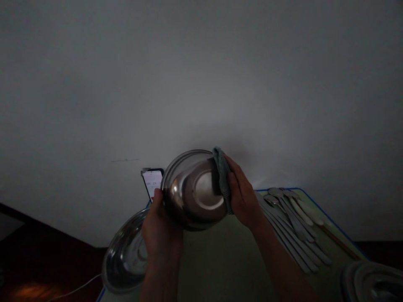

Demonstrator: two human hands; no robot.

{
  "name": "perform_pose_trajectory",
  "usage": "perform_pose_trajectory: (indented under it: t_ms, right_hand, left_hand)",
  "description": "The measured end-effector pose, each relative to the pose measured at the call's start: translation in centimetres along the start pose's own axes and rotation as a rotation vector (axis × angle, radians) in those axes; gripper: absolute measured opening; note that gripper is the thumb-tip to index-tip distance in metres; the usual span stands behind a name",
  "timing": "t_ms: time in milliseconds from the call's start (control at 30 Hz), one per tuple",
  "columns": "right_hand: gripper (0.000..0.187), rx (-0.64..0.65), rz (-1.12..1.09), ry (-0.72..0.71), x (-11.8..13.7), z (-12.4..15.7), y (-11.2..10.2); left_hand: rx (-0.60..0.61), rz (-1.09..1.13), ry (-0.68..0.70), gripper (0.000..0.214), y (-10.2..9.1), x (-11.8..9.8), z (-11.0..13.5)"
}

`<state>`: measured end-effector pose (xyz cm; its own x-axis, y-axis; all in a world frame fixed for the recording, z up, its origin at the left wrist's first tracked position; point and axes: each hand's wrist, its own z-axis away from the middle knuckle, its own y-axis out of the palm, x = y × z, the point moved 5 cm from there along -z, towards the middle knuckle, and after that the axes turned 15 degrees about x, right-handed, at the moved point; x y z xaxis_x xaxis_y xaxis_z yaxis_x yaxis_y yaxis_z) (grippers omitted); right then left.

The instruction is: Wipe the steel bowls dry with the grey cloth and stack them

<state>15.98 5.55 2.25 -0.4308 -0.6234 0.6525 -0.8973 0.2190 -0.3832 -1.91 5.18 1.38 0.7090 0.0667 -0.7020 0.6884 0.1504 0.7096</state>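
Observation:
My left hand (161,235) grips the near rim of a steel bowl (192,193), holding it tilted up above the table with its inside facing me. My right hand (242,195) is closed on a grey-green cloth (223,174), which is folded over the bowl's right rim and pressed against it. Both hands are raised in front of a plain pale wall.
A second steel basin (124,256) lies on the pale table (220,260) at the left. A lit phone (152,183) stands behind the bowl. Several spoons and utensils (292,222) lie in a row at the right. Another metal vessel (373,281) sits at the bottom right corner.

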Motion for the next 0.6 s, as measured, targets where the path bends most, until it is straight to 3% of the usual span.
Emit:
perform_pose_trajectory:
  t_ms: [133,333,467,600]
  right_hand:
    - [0.05,0.018,0.02,-0.042,0.1,0.5,2.1]
    - [0.061,-0.017,0.283,-0.147,1.8,1.7,5.2]
    - [0.062,0.004,0.374,-0.208,3.3,1.8,5.3]
    - [0.063,-0.04,0.431,-0.222,5.1,1.8,4.1]
  left_hand:
    - [0.028,0.136,0.046,0.034,0.1,0.5,-0.3]
    - [0.245,0.106,0.11,0.043,1.5,0.5,0.1]
    - [0.329,-0.082,0.114,0.04,2.2,0.6,1.1]
    - [0.306,-0.258,0.116,0.033,1.2,1.3,1.4]
